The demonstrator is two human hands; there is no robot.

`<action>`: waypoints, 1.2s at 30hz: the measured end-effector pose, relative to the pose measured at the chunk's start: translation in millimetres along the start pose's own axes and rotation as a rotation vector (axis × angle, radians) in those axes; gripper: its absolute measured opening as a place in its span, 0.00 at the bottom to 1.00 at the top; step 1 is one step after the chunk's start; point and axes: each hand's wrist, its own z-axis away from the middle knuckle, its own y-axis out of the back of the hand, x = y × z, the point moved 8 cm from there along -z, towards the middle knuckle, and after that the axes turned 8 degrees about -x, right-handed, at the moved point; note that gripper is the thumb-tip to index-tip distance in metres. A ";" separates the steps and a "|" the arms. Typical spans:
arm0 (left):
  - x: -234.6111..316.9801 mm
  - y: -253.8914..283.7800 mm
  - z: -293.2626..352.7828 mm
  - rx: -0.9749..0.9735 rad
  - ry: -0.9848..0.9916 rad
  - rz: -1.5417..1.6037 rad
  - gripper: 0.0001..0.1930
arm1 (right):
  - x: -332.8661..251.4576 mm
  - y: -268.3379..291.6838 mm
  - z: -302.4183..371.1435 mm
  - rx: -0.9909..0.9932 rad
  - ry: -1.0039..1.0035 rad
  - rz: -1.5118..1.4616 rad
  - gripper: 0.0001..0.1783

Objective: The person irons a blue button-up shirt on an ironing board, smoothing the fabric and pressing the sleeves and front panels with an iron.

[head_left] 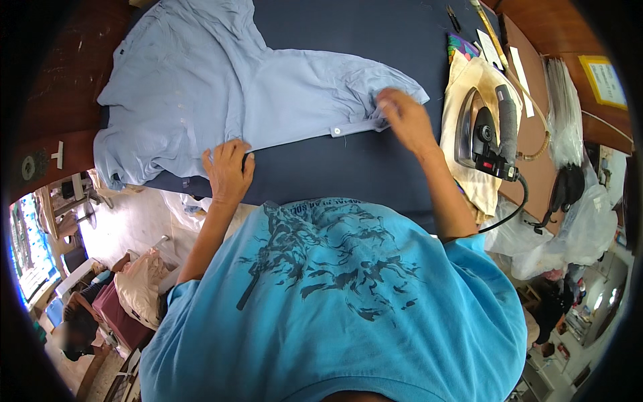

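A light blue shirt [181, 94] lies over the dark blue table cover, creased, with one sleeve [295, 87] stretched to the right. My left hand [230, 171] rests at the near edge of the cloth where sleeve and body meet, its fingers spread and open. At the sleeve's far right end my right hand [407, 120] is over the bunched cloth. Its fingers are smeared by motion, so I cannot tell whether they grip it. A small white button [336, 131] shows on the sleeve's near edge.
To the right, an iron [483, 134] with a grey-wrapped handle lies on a cream cloth [462, 87], its black cable [519, 208] curving down. Clear plastic bags [569, 221] hang beyond the table's right side. Two other people [80, 321] are in the background, at lower left and lower right.
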 end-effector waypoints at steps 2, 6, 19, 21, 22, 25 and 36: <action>17.7 16.7 -27.4 0.106 -0.039 0.076 0.09 | 22.3 29.2 -2.2 0.288 -0.150 -0.206 0.17; 52.4 -9.1 -109.8 0.044 -0.248 0.430 0.13 | 74.2 23.5 -22.9 0.368 -0.295 0.228 0.15; 101.3 -63.2 -169.5 0.060 -0.286 0.221 0.19 | -10.2 13.7 -39.8 0.145 0.200 0.062 0.17; 106.4 -56.7 -176.8 0.073 -0.294 0.244 0.18 | -24.7 -13.2 -27.4 -0.072 0.309 0.165 0.18; 113.6 -52.8 -187.6 0.084 -0.300 0.261 0.18 | -19.5 -25.7 -20.9 -0.081 0.355 0.252 0.19; 132.8 -64.0 -220.3 0.041 -0.286 0.254 0.16 | -19.5 -35.4 -22.9 -0.144 0.462 0.312 0.19; 139.8 -53.5 -229.0 0.150 -0.255 0.256 0.16 | 29.4 1.9 -43.1 -0.043 -0.132 -0.260 0.17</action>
